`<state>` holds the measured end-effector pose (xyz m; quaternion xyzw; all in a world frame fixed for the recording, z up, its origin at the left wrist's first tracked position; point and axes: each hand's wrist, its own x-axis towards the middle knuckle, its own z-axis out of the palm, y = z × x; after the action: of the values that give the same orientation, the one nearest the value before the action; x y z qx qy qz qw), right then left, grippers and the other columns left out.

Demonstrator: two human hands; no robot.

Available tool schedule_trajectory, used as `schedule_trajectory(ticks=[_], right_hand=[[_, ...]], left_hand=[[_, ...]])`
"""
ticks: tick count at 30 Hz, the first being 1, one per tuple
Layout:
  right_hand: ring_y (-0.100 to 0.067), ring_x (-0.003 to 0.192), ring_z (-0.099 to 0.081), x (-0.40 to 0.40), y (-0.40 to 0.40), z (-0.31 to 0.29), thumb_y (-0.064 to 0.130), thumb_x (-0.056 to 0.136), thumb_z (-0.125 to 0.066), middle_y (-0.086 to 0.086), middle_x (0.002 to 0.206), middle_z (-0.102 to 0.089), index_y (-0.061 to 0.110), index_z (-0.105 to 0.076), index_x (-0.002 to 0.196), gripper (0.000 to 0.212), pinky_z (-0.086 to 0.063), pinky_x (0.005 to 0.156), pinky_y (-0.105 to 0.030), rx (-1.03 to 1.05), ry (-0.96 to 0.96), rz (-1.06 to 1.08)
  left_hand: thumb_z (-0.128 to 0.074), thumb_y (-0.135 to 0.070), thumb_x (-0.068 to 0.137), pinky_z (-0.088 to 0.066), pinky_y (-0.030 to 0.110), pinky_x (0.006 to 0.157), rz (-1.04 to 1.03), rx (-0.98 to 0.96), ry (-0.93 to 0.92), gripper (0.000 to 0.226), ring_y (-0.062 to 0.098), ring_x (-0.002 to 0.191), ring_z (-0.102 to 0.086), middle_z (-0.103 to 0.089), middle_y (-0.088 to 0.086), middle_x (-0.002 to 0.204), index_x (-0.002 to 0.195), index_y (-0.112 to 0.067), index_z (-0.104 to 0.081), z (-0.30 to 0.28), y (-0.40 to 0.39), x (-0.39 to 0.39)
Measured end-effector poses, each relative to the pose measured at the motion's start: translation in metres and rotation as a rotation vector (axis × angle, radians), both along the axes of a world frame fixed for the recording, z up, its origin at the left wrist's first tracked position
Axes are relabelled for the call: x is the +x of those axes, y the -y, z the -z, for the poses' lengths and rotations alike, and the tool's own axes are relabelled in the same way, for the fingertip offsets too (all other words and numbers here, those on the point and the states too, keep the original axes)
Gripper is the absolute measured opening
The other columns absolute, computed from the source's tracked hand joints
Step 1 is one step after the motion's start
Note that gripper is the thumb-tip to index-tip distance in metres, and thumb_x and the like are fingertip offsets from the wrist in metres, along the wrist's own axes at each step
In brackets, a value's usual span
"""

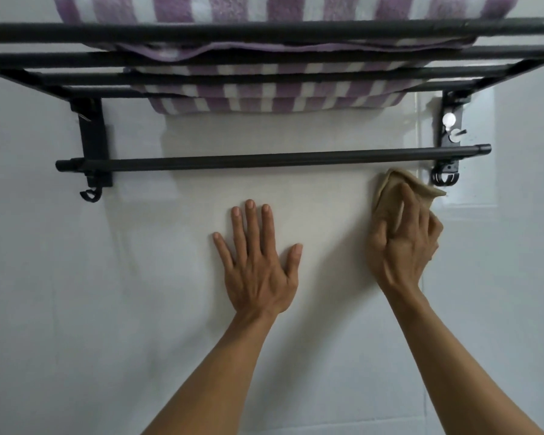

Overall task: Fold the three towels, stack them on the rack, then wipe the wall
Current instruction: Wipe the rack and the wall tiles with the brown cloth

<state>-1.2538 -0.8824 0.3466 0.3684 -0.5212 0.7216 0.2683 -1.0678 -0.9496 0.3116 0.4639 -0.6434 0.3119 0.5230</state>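
White tiled wall (76,277), under a black towel rack (264,29) carrying folded purple-striped towels (264,102). Step in hand: wiping, apparently; folding and stacking look done. Left hand (258,268): flat, fingers spread, braced on the wall. Right hand (401,243): clutching a tan cloth (390,183) pressed to the wall below the lower bar (264,160). Next: sweep across unwiped tile.

Left hand (258,262) flat on white wall (76,293), right hand (401,237) pressing tan cloth (390,183), striped towels (264,98) on black rack (201,29)
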Motion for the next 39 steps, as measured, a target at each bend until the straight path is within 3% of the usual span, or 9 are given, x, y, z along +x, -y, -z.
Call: schedule_trajectory(ticks=[3,7,19,25,39], right_hand=[[-0.033,0.14,-0.031,-0.006,0.001,0.0,0.041,0.093,-0.047,-0.006,0.156,-0.038,0.026,-0.04,0.152,0.062,-0.028,0.111,-0.05,0.056,-0.04,0.055],[-0.023,0.157,-0.002,-0.008,0.013,0.0,0.049,0.102,-0.03,-0.003,0.171,-0.009,0.026,-0.016,0.162,0.065,-0.009,0.122,-0.05,0.178,-0.072,0.124],[-0.018,0.157,-0.004,0.029,0.027,-0.002,0.035,0.108,-0.031,0.003,0.169,-0.016,0.026,-0.021,0.161,0.054,-0.001,0.125,-0.045,0.114,0.001,0.004],[-0.019,0.157,-0.003,0.098,0.035,-0.004,0.041,0.105,-0.026,0.003,0.169,-0.016,0.027,-0.024,0.16,0.056,-0.001,0.124,-0.048,0.137,-0.093,-0.053],[-0.018,0.157,0.005,0.254,0.074,-0.003,0.039,0.108,-0.028,0.005,0.17,-0.006,0.03,-0.017,0.162,0.056,0.01,0.124,-0.049,0.222,-0.448,-0.112]], left_hand=[[-0.028,-0.06,0.1,-0.005,0.063,0.12,0.007,0.013,0.003,0.079,0.03,0.155,0.004,0.001,0.01,0.169,0.161,-0.015,-0.005,0.0,-0.002,-0.001],[-0.029,-0.06,0.1,-0.005,0.064,0.12,0.023,0.011,-0.005,0.079,0.03,0.155,0.003,0.001,0.01,0.169,0.161,-0.014,-0.006,0.001,-0.003,-0.004],[-0.02,-0.059,0.101,-0.002,0.062,0.121,0.003,0.064,0.01,0.076,0.029,0.155,0.008,0.004,0.008,0.169,0.161,-0.015,-0.003,0.0,-0.006,0.004],[-0.024,-0.055,0.102,-0.004,0.061,0.122,0.002,0.041,0.031,0.075,0.028,0.156,0.005,0.002,0.009,0.169,0.16,-0.012,-0.005,0.014,0.005,0.049],[-0.01,-0.055,0.103,-0.002,0.059,0.123,-0.024,0.065,-0.012,0.075,0.028,0.156,0.001,0.003,0.012,0.168,0.16,-0.007,-0.004,0.051,0.033,0.159]])
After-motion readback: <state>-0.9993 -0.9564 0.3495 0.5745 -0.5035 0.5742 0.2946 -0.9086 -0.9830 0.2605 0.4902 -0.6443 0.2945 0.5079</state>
